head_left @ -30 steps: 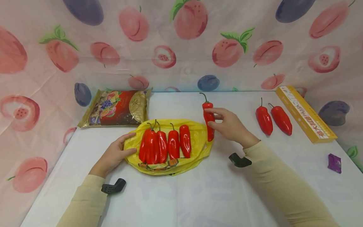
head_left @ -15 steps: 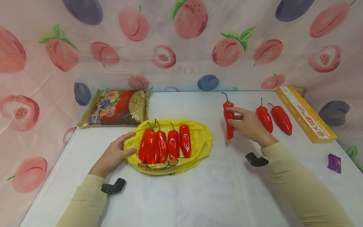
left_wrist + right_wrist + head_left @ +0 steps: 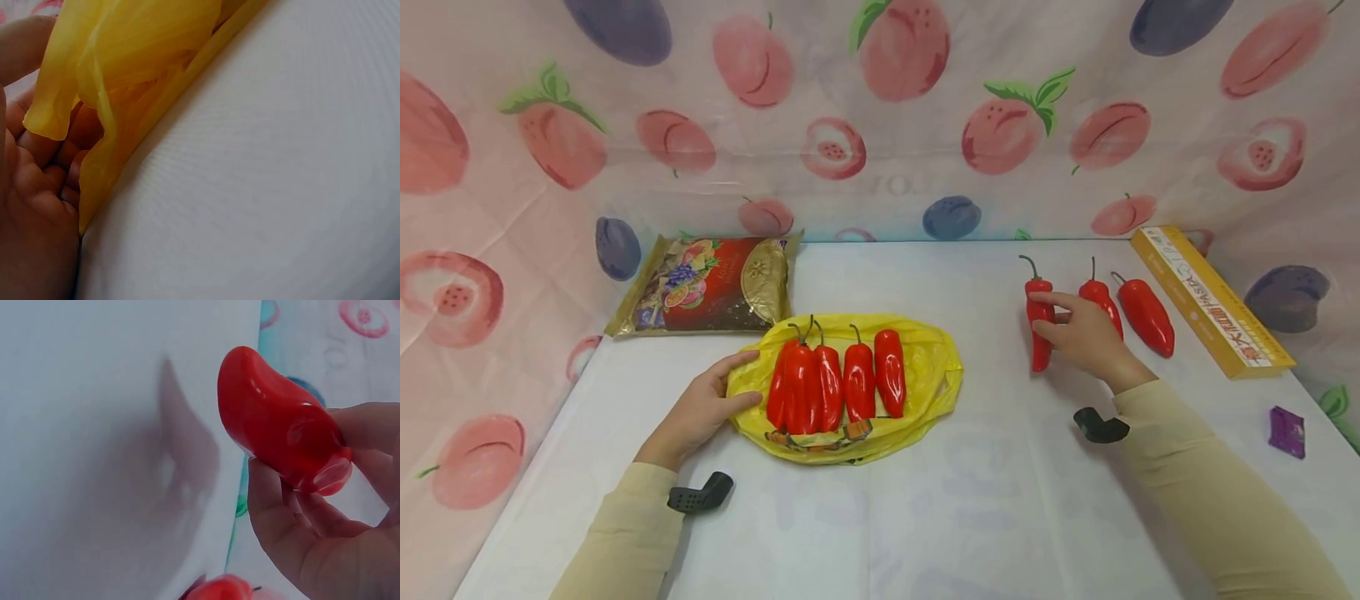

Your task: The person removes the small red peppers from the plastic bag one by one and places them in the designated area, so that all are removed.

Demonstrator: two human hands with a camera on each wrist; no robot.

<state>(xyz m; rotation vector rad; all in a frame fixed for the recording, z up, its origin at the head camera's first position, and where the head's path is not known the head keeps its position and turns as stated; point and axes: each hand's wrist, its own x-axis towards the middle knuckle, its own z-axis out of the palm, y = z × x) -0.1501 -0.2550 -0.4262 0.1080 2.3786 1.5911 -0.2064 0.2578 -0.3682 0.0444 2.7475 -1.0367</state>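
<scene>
My right hand [image 3: 1092,340] pinches a red chili pepper [image 3: 1038,327] between thumb and fingers, its dark stem pointing to the back. In the right wrist view the pepper [image 3: 275,419] hangs above the table, casting a shadow on it. My left hand [image 3: 702,406] grips the left edge of a yellow plastic bag [image 3: 928,383]. Up close in the left wrist view, fingers [image 3: 37,150] are partly hidden by the bag's folds [image 3: 137,50]. Several red peppers [image 3: 859,382] lie side by side at the bag. Two more red peppers [image 3: 1145,317] lie right of my right hand, one partly covered by it.
A red and gold food packet [image 3: 715,283] lies at the back left. An orange-yellow box [image 3: 1210,304] lies slanted at the back right, with a small purple packet [image 3: 1287,432] nearer the right edge. A fruit-print cloth [image 3: 880,192] rises behind the white table [image 3: 880,533].
My right hand has carried the pepper from the bag's right edge to the right, close to the two loose peppers. The left hand and the bag have stayed in place.
</scene>
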